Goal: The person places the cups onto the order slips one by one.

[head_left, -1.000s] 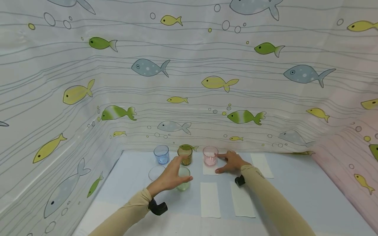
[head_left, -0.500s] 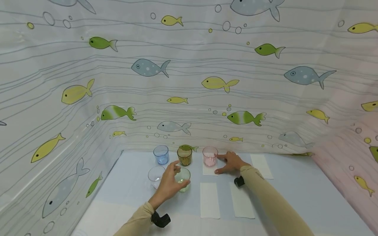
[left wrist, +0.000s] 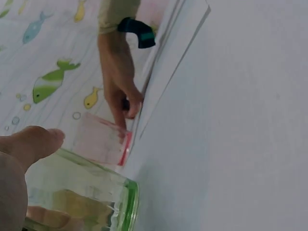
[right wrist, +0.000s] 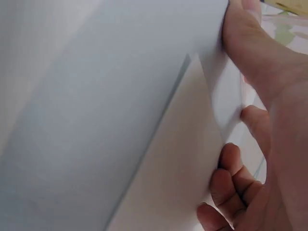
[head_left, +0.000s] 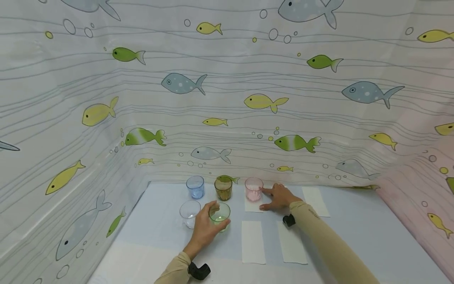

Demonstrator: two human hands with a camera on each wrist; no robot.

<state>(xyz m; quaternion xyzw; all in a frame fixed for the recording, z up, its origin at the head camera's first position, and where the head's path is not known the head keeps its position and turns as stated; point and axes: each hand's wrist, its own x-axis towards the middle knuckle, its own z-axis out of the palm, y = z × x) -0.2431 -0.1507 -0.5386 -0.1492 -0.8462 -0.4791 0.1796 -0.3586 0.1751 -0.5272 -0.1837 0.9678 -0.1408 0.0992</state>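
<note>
My left hand is curled round a green glass tumbler, thumb on its right side, fingers behind it. In the left wrist view the thumb lies by the rim of the green tumbler, and fingertips show through the glass. My right hand rests on the table with its index finger extended to the right side of a pink tumbler; its thumb points left, near that glass. A clear tumbler stands just left of my left hand, partly hidden. Behind are a blue tumbler and an amber tumbler.
The pink tumbler stands on a white paper strip. Other strips lie nearer, a left strip and a right strip, plus one strip beyond my right hand. A fish-patterned curtain encloses the table's back and sides.
My left hand has come back toward me and down from above the tumblers, its fingers closing round the green one. My right hand stays by the pink tumbler.
</note>
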